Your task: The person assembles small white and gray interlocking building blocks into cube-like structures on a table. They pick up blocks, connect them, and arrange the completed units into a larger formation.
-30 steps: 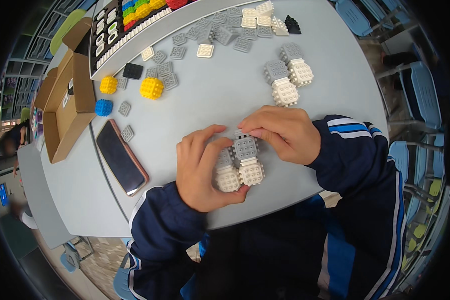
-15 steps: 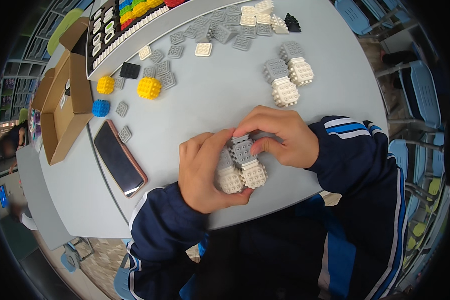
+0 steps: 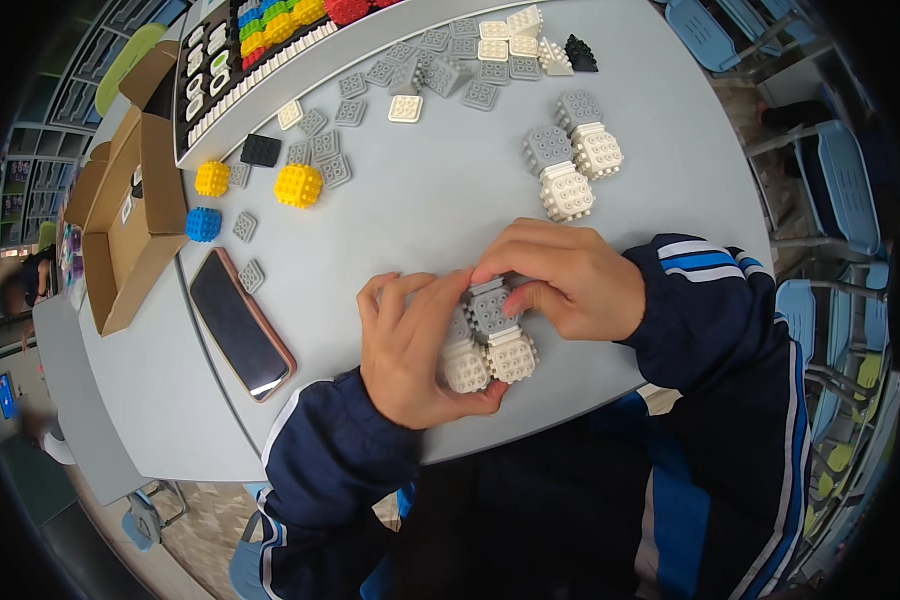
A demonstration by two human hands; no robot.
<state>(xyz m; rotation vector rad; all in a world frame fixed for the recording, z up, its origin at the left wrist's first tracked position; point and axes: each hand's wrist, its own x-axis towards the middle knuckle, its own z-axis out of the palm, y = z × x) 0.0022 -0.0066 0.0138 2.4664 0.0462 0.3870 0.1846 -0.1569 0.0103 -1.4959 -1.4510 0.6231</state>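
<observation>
Near the table's front edge I hold a studded block assembly (image 3: 511, 356) of grey and white cubes. My left hand (image 3: 410, 345) is wrapped round its left side, the thumb beneath the white cubes. With thumb and forefinger, my right hand (image 3: 567, 278) grips the grey cube at the far end, where a thin grey plate partly shows between the hands. Fingers hide much of the left grey cube. Farther off to the right lies a similar assembly (image 3: 567, 192), also of grey and white cubes, touching neither hand.
A phone (image 3: 240, 325) lies left of my hands. Yellow cubes (image 3: 298, 186), a blue cube (image 3: 203, 225) and grey plates (image 3: 336, 170) are scattered beyond it. An open cardboard box (image 3: 120, 250) and a sorted block tray (image 3: 260, 110) stand at the far left.
The view has shifted slightly. Both hands keep their grip on the block assembly, and nothing has been let go or picked up.
</observation>
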